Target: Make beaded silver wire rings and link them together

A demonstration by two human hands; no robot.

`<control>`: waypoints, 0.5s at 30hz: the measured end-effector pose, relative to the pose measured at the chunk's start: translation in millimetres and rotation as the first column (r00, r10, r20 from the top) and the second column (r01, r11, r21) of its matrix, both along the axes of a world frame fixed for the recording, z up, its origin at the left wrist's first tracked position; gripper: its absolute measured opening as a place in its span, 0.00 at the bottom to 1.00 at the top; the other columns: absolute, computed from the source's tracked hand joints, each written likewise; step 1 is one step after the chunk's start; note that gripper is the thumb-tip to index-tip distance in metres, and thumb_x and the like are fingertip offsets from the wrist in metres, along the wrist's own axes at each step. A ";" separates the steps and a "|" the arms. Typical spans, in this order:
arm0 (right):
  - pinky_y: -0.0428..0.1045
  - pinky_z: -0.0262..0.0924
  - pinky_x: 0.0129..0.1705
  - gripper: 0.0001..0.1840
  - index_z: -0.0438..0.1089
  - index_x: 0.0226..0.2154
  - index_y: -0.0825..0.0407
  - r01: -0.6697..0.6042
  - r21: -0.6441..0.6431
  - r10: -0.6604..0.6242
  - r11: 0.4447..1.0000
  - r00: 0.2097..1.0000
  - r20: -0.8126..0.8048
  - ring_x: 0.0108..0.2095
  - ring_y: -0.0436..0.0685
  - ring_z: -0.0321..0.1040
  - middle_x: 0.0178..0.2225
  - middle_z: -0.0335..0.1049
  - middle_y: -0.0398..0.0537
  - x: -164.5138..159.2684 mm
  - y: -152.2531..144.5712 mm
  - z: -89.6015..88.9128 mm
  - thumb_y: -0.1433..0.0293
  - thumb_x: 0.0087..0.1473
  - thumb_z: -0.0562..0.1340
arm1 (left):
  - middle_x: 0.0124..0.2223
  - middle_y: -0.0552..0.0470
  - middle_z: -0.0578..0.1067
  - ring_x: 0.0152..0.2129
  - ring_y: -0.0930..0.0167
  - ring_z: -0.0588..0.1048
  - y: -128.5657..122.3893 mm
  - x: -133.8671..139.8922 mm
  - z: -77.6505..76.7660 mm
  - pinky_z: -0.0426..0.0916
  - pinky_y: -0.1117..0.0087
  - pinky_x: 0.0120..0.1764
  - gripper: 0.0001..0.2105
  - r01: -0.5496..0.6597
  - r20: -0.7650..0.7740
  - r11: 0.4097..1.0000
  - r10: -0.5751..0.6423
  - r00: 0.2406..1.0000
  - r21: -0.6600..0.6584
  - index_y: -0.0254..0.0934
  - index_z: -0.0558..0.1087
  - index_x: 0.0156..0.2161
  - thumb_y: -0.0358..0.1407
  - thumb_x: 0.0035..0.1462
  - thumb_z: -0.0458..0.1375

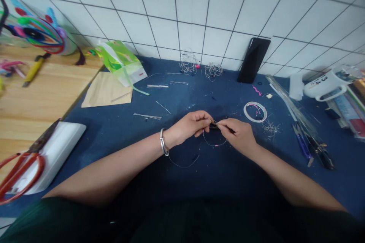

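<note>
1. Blue tabletop point(182, 95) lies beneath the work; the beaded wire point(216, 145), carrying small pink beads, droops at six o'clock from the fingertips.
2. Left hand point(202, 121) and right hand point(238, 133) face each other at nine and three, each pinching the wire, thumb against finger. A small dark piece point(212, 126) sits between them; whose grip has it, I can't tell.
3. Should either pinch slacken, beads could slip off a free end.
4. Pulling unevenly might kink the loop.
5. The loose strand point(185, 167), at seven o'clock, could snag the bracelet point(163, 142).
6. Wire clippings point(272, 129), at three, could prick a straying right hand.
</note>
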State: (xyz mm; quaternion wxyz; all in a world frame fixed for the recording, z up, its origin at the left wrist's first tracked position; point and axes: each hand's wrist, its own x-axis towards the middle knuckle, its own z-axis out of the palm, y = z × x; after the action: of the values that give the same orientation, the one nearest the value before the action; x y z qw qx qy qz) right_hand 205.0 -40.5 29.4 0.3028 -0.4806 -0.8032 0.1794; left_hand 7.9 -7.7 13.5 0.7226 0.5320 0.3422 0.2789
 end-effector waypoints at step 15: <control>0.48 0.60 0.36 0.09 0.70 0.38 0.54 -0.158 0.459 -0.062 0.874 0.902 0.428 0.31 0.52 0.68 0.28 0.72 0.46 9.0 0.2 -17.2 0.73 0.54 0.57 | 0.25 0.55 0.68 0.13 0.84 0.58 -10.5 3.9 10.0 0.51 0.79 0.18 0.04 0.052 0.235 0.922 0.042 0.971 -0.383 0.32 0.68 0.37 0.32 0.58 0.55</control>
State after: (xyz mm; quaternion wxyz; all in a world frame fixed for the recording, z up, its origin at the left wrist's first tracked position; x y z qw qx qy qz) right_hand 214.0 -40.3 12.2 0.2241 -0.3967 -0.8807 -0.1295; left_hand 11.8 -18.2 23.5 0.8498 0.3425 0.2996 0.2660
